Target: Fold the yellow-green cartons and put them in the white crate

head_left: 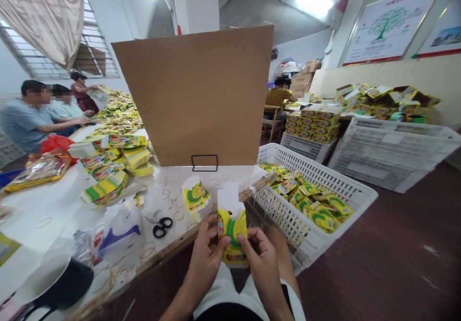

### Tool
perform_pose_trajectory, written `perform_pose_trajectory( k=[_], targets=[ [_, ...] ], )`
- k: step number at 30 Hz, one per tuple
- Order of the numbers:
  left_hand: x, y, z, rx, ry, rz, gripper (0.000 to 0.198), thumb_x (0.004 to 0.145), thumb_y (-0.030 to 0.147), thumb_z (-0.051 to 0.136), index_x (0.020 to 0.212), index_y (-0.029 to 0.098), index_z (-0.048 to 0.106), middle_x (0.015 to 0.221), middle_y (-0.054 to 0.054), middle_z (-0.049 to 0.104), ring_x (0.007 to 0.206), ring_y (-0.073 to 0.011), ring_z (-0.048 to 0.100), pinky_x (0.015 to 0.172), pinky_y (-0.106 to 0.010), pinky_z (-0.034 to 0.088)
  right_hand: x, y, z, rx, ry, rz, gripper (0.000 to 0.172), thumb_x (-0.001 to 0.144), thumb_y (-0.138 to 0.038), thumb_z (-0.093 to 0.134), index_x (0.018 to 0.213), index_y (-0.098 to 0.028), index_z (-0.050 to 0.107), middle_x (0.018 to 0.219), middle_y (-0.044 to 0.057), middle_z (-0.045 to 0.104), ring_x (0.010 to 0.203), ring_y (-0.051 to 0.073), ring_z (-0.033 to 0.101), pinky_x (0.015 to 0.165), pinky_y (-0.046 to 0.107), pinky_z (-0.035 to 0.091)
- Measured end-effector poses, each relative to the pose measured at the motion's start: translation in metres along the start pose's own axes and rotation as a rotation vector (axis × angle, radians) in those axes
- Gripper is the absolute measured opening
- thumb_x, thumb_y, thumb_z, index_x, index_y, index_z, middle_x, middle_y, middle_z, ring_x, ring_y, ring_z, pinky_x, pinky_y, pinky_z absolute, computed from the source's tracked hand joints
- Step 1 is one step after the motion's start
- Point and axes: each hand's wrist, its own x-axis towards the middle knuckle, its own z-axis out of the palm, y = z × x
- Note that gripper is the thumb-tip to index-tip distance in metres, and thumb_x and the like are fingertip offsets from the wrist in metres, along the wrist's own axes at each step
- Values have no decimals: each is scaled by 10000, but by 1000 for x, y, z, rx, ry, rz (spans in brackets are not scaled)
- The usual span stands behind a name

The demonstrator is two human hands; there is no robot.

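step: apparently shaping yellow carton [232, 230] | where: left of white crate [355, 191] | grip: left hand [205, 244] and right hand [262, 253] pinch its sides | next: raised flap [228, 194] probably calls for steady hold while folding

Left hand [206, 245] and right hand [260, 253] hold a yellow carton [232, 230] at six o'clock, a white crate [334, 182] at four.

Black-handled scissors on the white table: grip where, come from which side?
Grip the black-handled scissors by their two finger loops, probably from above, on the wooden edge side of the white table. They lie flat, loops nearer that edge, pale blades pointing away, so this approach should stay clear of the blades.
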Motion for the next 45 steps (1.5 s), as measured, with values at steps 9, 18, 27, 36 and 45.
perform_pose_trajectory(
  k=[9, 18, 27, 36, 45],
  targets=[
    [-4, -8, -8, -106, -103, -82, 614, 832, 238, 573, 1332, 213, 217, 1095, -118, 665, 1021, -244, 627, 888, -390, 474, 2, -8, -5, -162, -94, -174, 408, 831, -285, 600, 1221, -257, 485, 1026, 46, 634, 785, 163, 590, 690, 258, 490],
    [-2, -4, -21, -223, -286, -110, 569, 832, 233, 596, 1295, 229, 265, 961, -87, 688, 851, -217, 661, 762, -343, 485, 3, -19, -12, -146, -295, -68, 456, 848, -308, 577, 1273, -282, 415, 931, 21, 666, 823, 182, 619, 767, 297, 487],
    [-10, 2, -18, -355, -472, -173, 376, 772, 268, 693, 991, 219, 391, 788, 0, 647, 712, -131, 622, 633, -226, 439, 2, -38, -13, -278, -247, -83, 189, 853, -385, 538, 782, -212, 569, 618, -35, 533, 527, 117, 492, 507, 209, 419],
    [-9, 4, -15, -281, -434, -109, 751, 817, 265, 638, 1369, 261, 128, 1024, -87, 660, 936, -219, 634, 837, -358, 456, 1, -44, -8, -277, -30, -253, 299, 816, -290, 600, 1106, -233, 557, 780, 11, 684, 675, 169, 634, 624, 248, 518],
    [-6, -6, -17, -141, -353, -82, 433, 828, 252, 611, 1220, 213, 433, 963, -71, 678, 916, -227, 636, 783, -318, 478, 6, -42, -22, -349, -180, -307, 354, 900, -392, 434, 957, -200, 726, 783, 62, 635, 768, 202, 588, 714, 314, 485]
  ],
)
